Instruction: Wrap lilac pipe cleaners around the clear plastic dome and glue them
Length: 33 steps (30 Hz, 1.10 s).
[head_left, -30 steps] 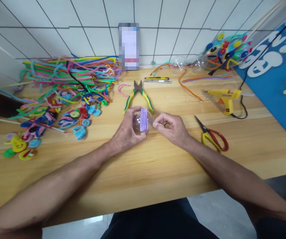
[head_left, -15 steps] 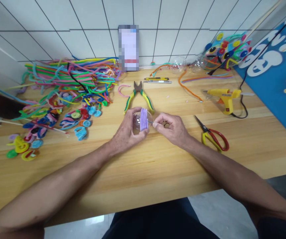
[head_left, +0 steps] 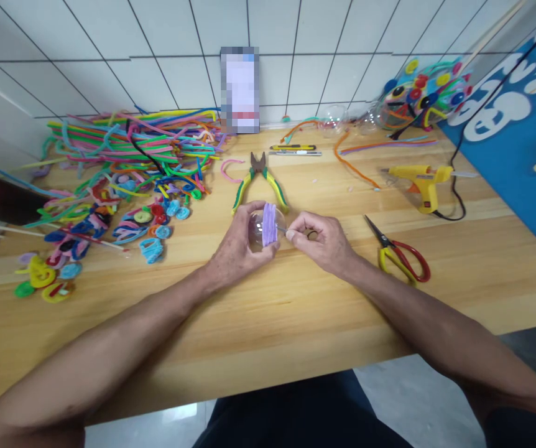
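The left hand (head_left: 239, 244) curves around a clear ball (head_left: 256, 231), fingers on the far side and thumb on the near side, holding it over the middle of the table (head_left: 277, 311). A fuzzy purple band (head_left: 270, 225) wraps the ball, standing upright. From the right, the right hand (head_left: 321, 242) pinches a thin dark rod (head_left: 283, 230) between thumb and forefinger, its tip at the ball's right side; whether it touches cannot be told. Just beyond the hands lie pliers (head_left: 275, 186) with green and yellow handles spread, jaws pointing away. Farther back are two slim cutters (head_left: 293, 147), side by side, with a pink curl (head_left: 229, 169) to the left of the pliers. To the right of the right hand lie scissors (head_left: 392, 249) with one red and one yellow handle; beyond them, a yellow glue gun (head_left: 420, 177). On the far left is a heap of colourful pipe cleaners (head_left: 119, 143), with small twisted shapes (head_left: 130, 227) nearer. A phone (head_left: 240, 90), its screen blurred, leans upright against the tiled wall (head_left: 333, 74). At far right sits a pile of bright buttons and stems (head_left: 424, 99).
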{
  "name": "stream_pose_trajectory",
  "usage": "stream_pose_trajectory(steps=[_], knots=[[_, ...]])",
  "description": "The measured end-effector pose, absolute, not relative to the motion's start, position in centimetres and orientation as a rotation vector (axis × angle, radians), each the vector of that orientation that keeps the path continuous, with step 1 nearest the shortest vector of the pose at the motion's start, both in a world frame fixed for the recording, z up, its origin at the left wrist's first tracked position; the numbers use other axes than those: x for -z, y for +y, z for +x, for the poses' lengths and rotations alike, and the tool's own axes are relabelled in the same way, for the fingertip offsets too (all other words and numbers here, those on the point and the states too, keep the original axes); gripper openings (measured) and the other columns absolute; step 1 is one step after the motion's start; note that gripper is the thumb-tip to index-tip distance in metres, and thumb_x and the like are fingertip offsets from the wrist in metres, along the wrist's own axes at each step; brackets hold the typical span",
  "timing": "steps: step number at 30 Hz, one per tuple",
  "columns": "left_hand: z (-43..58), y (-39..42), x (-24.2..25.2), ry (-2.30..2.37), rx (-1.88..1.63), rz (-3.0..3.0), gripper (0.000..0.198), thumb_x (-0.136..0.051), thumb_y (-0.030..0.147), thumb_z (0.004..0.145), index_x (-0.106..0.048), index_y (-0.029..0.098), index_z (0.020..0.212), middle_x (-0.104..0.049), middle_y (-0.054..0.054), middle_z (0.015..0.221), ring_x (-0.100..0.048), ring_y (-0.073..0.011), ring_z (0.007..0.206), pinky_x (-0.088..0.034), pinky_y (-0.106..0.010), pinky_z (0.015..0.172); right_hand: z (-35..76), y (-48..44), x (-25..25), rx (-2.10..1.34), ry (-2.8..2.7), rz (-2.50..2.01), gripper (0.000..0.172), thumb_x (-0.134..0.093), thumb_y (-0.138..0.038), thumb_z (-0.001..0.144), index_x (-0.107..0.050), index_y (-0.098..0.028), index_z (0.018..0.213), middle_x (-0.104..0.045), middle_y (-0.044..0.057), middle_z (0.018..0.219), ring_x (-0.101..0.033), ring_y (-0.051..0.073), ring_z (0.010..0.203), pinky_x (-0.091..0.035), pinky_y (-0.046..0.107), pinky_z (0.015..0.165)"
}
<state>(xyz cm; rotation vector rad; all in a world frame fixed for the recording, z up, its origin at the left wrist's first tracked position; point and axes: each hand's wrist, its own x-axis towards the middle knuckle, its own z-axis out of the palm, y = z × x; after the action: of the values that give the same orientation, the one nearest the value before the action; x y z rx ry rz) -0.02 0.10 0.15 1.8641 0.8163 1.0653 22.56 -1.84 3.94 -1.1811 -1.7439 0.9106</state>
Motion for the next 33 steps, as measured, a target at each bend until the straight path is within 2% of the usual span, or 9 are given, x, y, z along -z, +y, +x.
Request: stream_pose_trajectory(steps=[10,33], knots=[[0.18,0.09,-0.18,0.793,-1.087,1.841,0.069,-0.081,0.026,0.092,-0.043,0.027,0.149,-0.069,-0.011,0.134,-0.075,-0.0212,0.111,-0.064,-0.041,0.098,22.47,-1.83,-3.72,-0.918,-1.728,-1.172,0.015,-0.067,-0.029,0.089,-0.064,-0.022,0.076,-0.060,-0.005,0.064,-0.042,0.009,0.054,-0.034,0.026,0.054],[0.09,0.07,-0.20,0.814,-1.075,1.838,0.071,-0.085,0.033,0.092,-0.043,0.027,0.149,-0.068,-0.010,0.133,-0.074,-0.0218,0.110,-0.063,-0.041,0.098,22.36,-1.99,-3.94,-0.957,-1.706,-1.210,0.015,-0.067,-0.032,0.087,-0.064,-0.022,0.077,-0.064,-0.003,0.066,-0.048,0.010,0.057,-0.032,0.025,0.051]])
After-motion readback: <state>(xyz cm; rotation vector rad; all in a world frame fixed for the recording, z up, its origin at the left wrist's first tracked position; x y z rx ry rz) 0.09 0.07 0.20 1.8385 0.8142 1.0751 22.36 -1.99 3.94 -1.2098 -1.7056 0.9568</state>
